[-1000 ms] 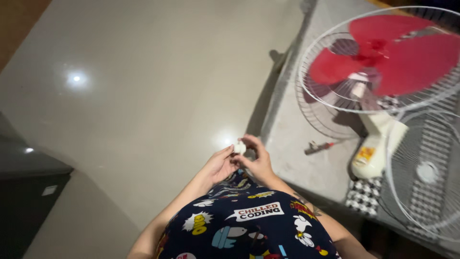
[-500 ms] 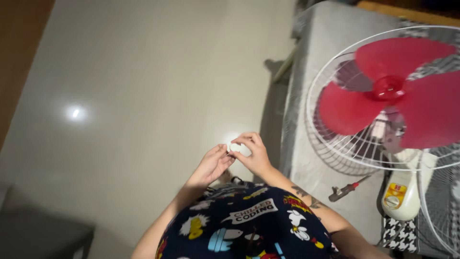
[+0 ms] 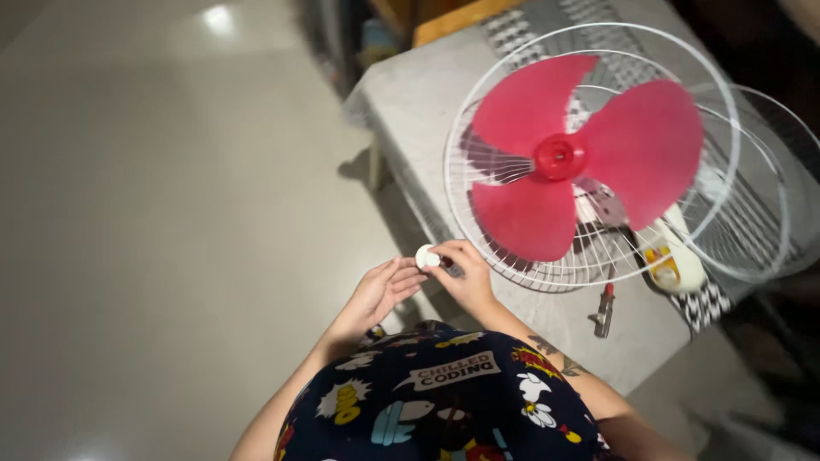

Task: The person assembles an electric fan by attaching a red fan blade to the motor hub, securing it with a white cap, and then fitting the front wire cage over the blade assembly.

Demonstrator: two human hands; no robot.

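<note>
Fingers of the right hand point(image 3: 465, 277) and left hand point(image 3: 382, 290) pinch a small white round cap point(image 3: 426, 256) between them, above the floor, just beside the grey worktop point(image 3: 410, 102) carrying a red-bladed fan point(image 3: 564, 162) and a screwdriver point(image 3: 605, 309).

A red-bladed electric fan in a white wire cage point(image 3: 559, 158) lies on the grey cloth-covered tabletop point(image 3: 418, 102), a red-handled screwdriver point(image 3: 605, 309) just before it. Both hands meet left of the tabletop, above the glossy tiled floor point(image 3: 154, 213).

A home room (glossy tiled floor point(image 3: 154, 213), table fan point(image 3: 589, 158))
</note>
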